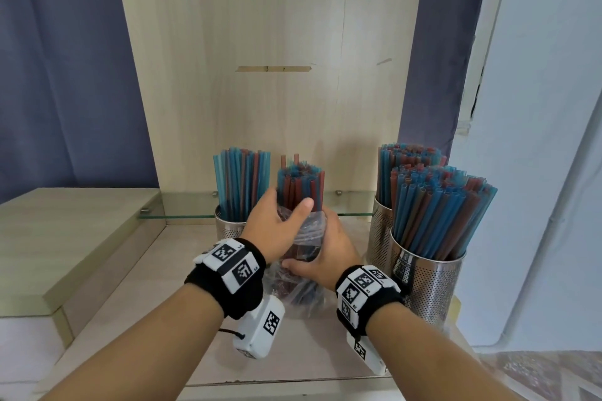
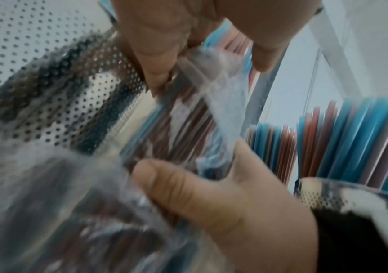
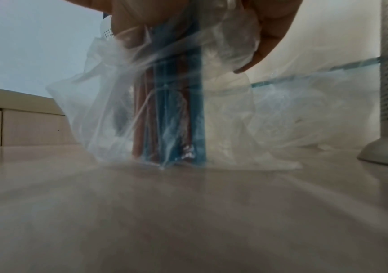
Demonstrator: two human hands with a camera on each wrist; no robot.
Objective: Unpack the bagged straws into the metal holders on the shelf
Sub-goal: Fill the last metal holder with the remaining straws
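Three metal holders hold straws already: one at centre-left [image 1: 228,227], two stacked toward the right [image 1: 426,283]. Between them, mid-frame, the straw bundle [image 1: 301,187] stands upright on the shelf [image 1: 136,273], its clear bag [image 1: 303,290] bunched down around the lower half. The left hand [image 1: 277,226] curls round the bundle at the bag's mouth; the right hand [image 1: 329,254] grips the crumpled plastic lower down. To finish well, I'd hold the straws firmly and draw the bag downward evenly, so none slip loose.
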